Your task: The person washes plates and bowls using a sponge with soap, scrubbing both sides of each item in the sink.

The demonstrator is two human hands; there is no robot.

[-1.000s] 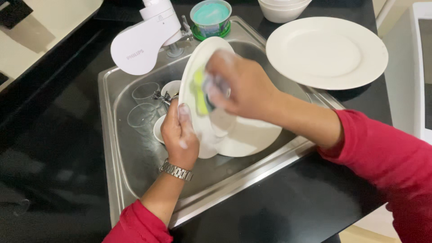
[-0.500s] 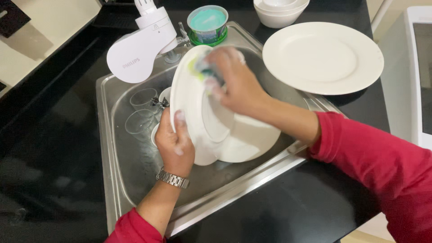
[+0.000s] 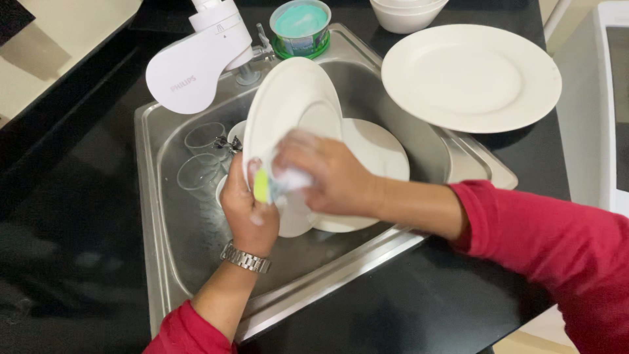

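Gripping the tilted white plate [image 3: 293, 105] by its lower edge, your left hand [image 3: 247, 210] props it on edge above the steel sink [image 3: 149, 196] at centre frame, its face turned toward the frame's right, rim running up toward the top. Your right hand [image 3: 324, 176] clenches a soapy yellow-green sponge [image 3: 262, 186] against that lower edge. Another plate [image 3: 377, 154] lies beneath; glasses [image 3: 196, 170] crowd the left, and a glossy white plate [image 3: 472, 75] rests at upper right on the black counter [image 3: 419, 301].

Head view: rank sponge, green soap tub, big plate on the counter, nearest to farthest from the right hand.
1. Sponge: held in the right hand, pressed on the tilted plate over the sink.
2. Green soap tub: behind the sink, top centre.
3. Big plate on the counter: upper right; nearly level with the tub, order uncertain.
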